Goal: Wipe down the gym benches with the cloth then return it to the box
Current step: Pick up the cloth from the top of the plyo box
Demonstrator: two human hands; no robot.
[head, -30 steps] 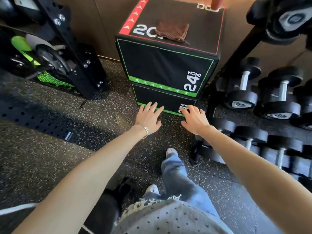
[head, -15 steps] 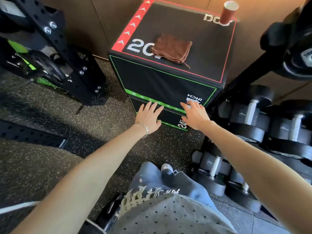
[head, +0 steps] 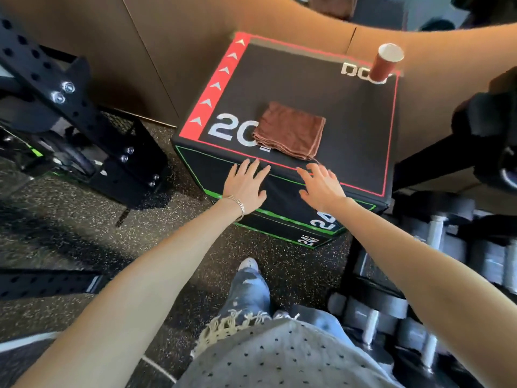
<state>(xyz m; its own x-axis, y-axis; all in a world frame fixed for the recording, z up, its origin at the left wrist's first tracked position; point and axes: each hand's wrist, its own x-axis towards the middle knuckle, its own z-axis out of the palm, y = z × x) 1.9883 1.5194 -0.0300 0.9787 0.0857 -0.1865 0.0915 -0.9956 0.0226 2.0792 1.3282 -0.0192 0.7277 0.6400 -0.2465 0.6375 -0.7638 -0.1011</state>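
A folded brown cloth (head: pixel 291 130) lies on top of the black plyo box (head: pixel 344 113), near the box's front edge, partly covering the white "20" print. My left hand (head: pixel 246 184) is stretched out with straight fingers, its fingertips at the box's front top edge, left of the cloth. My right hand (head: pixel 321 186) is also flat and empty, fingertips just short of the cloth's near corner. Neither hand touches the cloth.
A brown paper cup (head: pixel 384 64) stands at the box's far right corner. A black rack frame (head: pixel 64 107) is on the left. Dumbbells (head: pixel 436 247) on a rack fill the right side. The floor is speckled rubber (head: pixel 84 233). My feet are below the box.
I have stepped closer to the box, so its top now fills the view. Both hands rose from the box's lower front face to its top front edge near the cloth.
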